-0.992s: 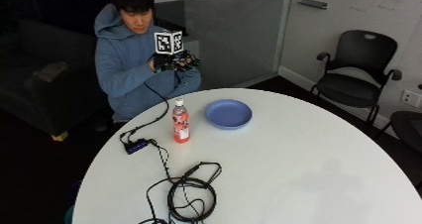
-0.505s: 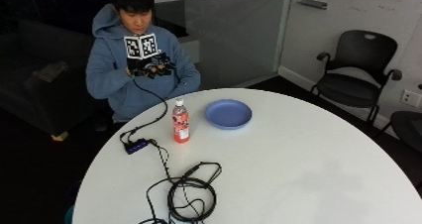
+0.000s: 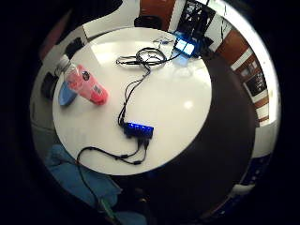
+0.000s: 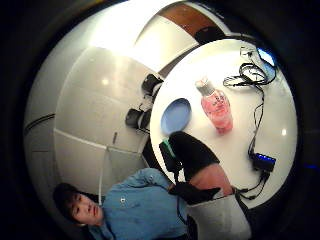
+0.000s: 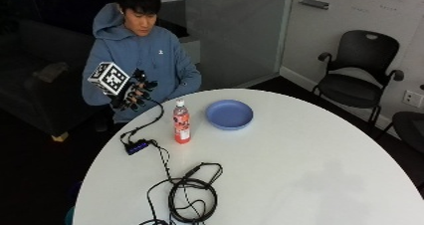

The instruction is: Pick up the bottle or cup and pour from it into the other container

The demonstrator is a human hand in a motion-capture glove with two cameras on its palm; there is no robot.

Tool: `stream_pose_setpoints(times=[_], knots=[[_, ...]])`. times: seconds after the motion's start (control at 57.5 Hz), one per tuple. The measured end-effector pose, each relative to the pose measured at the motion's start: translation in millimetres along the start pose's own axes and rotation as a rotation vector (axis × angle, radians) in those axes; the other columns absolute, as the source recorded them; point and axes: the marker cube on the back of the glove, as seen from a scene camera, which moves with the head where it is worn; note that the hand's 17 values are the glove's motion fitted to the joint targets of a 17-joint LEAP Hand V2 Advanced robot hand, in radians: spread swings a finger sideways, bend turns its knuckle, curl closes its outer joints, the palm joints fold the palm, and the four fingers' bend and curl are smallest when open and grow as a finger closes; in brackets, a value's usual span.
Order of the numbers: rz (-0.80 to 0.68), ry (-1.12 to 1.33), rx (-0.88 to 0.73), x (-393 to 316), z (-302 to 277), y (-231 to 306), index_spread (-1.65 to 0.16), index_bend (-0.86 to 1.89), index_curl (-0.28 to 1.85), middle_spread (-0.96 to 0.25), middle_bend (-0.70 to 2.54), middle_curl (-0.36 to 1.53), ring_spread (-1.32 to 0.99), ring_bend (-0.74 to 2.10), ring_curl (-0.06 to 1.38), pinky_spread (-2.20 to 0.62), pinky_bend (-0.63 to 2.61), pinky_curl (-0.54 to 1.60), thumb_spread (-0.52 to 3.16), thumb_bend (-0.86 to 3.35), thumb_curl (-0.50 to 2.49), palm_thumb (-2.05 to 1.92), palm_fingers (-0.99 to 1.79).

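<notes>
Round white table (image 5: 298,175): the largest item in front of you, bearing everything listed below.

Black office chair (image 5: 358,75): stands well apart from the table, by the far wall.

Blue bowl (image 5: 229,114): shallow, upright, on the table's far side from the camera. Nothing can be seen inside it. It sits near the bottle but apart from it; the thumb side palm view shows it (image 4: 176,115) the same way, just beside the bottle.

Coil of black cable (image 5: 189,197): lies on the near part of the table, with a lead running up to the hub.

Bottle (image 5: 181,122): clear plastic, upright, cap on, filled with pink liquid almost to the neck. It stands between the bowl and the hub, untouched. It also shows in the little finger side palm view (image 3: 84,84).

Small black hub (image 5: 138,147): rests near the table edge closest to you, blue lights lit.

Your gloved right hand (image 5: 132,93): raised off the table edge, near your chest, well apart from the bottle. Its fingers are relaxed and grasp nothing.
</notes>
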Motion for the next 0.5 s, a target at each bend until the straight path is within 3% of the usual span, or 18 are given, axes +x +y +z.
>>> stream_pose_setpoints(times=[0.505], knots=[[0.023,-0.428,0.122,38,77,-33,-0.37,0.11,0.22,-0.02,0.19,0.32,0.05,0.45,0.3,0.19,0.65,0.28,0.94,-0.03,0.33,0.46,0.06]])
